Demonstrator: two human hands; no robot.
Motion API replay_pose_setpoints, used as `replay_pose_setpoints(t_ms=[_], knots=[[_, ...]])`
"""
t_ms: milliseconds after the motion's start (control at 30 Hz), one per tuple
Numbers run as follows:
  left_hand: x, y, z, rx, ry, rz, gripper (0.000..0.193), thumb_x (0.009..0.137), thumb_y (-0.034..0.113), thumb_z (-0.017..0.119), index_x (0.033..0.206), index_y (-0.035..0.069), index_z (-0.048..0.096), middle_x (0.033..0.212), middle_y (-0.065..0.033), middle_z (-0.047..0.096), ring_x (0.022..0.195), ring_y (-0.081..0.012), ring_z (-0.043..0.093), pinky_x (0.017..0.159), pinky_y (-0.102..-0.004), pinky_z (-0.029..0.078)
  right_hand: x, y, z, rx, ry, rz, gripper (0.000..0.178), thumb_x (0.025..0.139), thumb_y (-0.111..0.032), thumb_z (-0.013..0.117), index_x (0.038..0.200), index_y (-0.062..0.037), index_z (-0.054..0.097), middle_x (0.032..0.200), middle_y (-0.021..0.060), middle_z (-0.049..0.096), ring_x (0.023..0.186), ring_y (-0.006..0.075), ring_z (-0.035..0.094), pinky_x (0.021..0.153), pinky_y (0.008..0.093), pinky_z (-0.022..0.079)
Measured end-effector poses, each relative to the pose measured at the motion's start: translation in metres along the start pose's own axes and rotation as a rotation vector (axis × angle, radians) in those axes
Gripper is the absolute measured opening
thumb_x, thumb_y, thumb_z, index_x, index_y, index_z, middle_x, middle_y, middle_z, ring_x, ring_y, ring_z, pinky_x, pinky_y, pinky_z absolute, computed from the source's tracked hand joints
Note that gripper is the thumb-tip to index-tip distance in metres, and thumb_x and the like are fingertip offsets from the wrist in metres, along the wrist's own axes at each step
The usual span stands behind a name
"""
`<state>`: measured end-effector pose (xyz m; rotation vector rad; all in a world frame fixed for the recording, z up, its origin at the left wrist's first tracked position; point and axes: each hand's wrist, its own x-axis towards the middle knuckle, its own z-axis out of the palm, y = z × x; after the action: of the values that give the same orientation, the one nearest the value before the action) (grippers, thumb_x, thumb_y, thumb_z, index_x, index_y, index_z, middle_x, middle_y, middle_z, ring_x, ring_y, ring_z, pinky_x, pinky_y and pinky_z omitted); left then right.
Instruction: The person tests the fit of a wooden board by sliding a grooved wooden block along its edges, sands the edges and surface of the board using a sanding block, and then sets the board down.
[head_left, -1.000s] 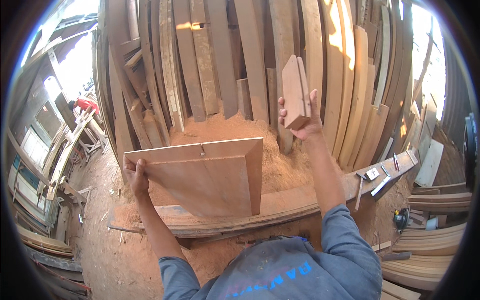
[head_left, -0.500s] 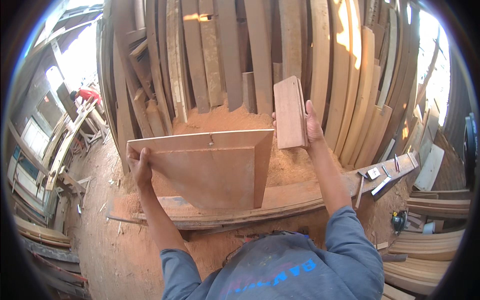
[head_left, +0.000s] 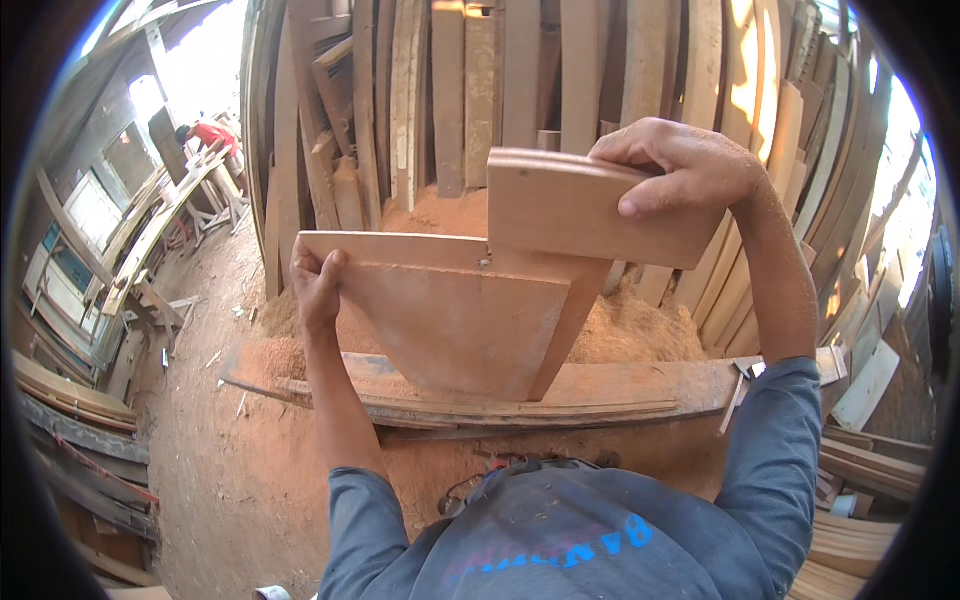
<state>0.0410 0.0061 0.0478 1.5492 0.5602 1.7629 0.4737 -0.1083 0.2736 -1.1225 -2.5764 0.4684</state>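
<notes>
My left hand grips the left upper corner of a flat wooden panel with a bevelled border, its thumb on the face toward me. The panel is tilted up above a low bench. In my right hand is a smaller reddish wooden block, grooved along its top edge, with the thumb on its near face and the fingers over the top. The block hangs in front of the panel's upper right part and hides some of its top edge. Whether the two touch I cannot tell.
A long plank bench runs across below the panel, with sawdust heaped behind it. Upright boards lean along the back. More timber lies stacked at the left. Far left, a person in red bends over boards.
My right hand has turned the block from upright to lying lengthwise and brought it over the panel's right part. The panel has shifted slightly right in view and tilted.
</notes>
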Motion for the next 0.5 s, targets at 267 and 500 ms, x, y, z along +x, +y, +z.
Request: replay_pose_setpoints(t_ms=[267, 500], knots=[[-0.003, 0.001, -0.003, -0.031, -0.015, 0.008, 0.036, 0.085, 0.016, 0.077, 0.111, 0.003, 0.056, 0.099, -0.0048, 0.067, 0.090, -0.0110, 0.063, 0.081, -0.0264, 0.051, 0.039, -0.019, 0.019, -0.187, -0.013, -0.030, 0.063, 0.074, -0.042, 0.072, 0.110, 0.0094, 0.065, 0.093, 0.0201, 0.067, 0.089, 0.0298, 0.065, 0.082, 0.0377, 0.051], [-0.003, 0.003, 0.001, -0.066, -0.023, -0.016, 0.041, 0.084, 0.018, 0.079, 0.113, 0.004, 0.055, 0.104, -0.0056, 0.068, 0.095, -0.0124, 0.063, 0.085, -0.0287, 0.052, 0.073, -0.055, 0.036, -0.279, -0.070, 0.001, 0.047, 0.074, -0.031, 0.071, 0.098, 0.0085, 0.062, 0.084, 0.0193, 0.062, 0.078, 0.0292, 0.061, 0.073, 0.0394, 0.048]])
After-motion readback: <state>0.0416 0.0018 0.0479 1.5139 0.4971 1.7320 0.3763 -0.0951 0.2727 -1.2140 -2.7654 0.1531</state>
